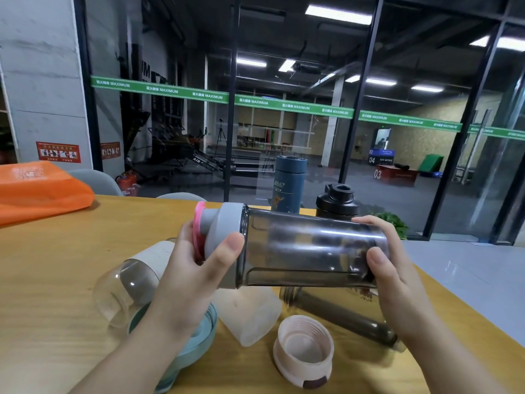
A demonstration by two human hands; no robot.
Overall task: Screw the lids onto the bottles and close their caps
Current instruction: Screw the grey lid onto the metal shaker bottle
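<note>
I hold a smoky transparent bottle [306, 251] sideways above the table. My left hand [193, 268] grips its grey lid [224, 240], which carries a pink cap [199, 231] at the left end. My right hand [389, 268] clasps the bottle's base. Below on the table lie a pale pink lid [304, 348] with its threads up, a frosted bottle [247, 317] on its side, a dark slim bottle [341, 317] lying down, a teal lid [199, 342] and a clear bottle with a white band [133, 280].
A blue flask [289, 183] and a black-lidded bottle [338, 203] stand at the wooden table's [56, 280] far edge. An orange bag [37, 189] lies far left. A glass wall rises behind, and the table's right edge drops to grey floor.
</note>
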